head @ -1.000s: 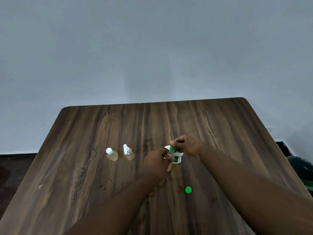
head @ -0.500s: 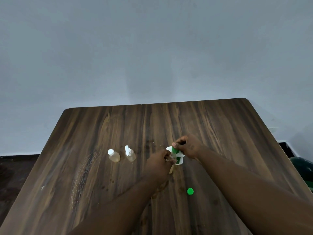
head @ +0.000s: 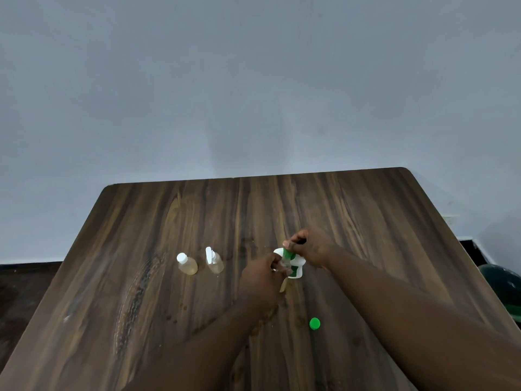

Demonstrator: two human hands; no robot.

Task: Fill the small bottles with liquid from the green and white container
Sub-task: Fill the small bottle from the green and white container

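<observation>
**Both hands meet at the container, mid-worktop**

Taking the green and white container [head: 297, 267] as the dial's centre, with 6 o'clock toward the person, it sits slightly right of the middle of the wooden worktop [head: 366, 221]. The right hand [head: 311, 246] comes in from 4 o'clock and grips it narrowly, with thumb and fingers pinched at its upper part beside the green spout. The left hand [head: 262, 277] reaches in from 7 o'clock, its fingers curled round a clear small bottle [head: 286, 263] held right against the spout. The picture is too blurred there to tell whether liquid is flowing.

At 9 o'clock, well apart from the hands, two more small bottles stand upright just beside each other. The capped bottle [head: 186, 264] is the farther out, with pale yellowish liquid under its white top. The flip-top bottle [head: 214, 261] is nearer, its white lid standing open.

A loose green cap [head: 314, 323] lies flat on the worktop at 5 o'clock, between the two forearms and touching neither. A plain grey wall [head: 253, 94] rises at 12 o'clock, and a dark green object [head: 504, 289] shows off the worktop's edge at 3 o'clock.
</observation>
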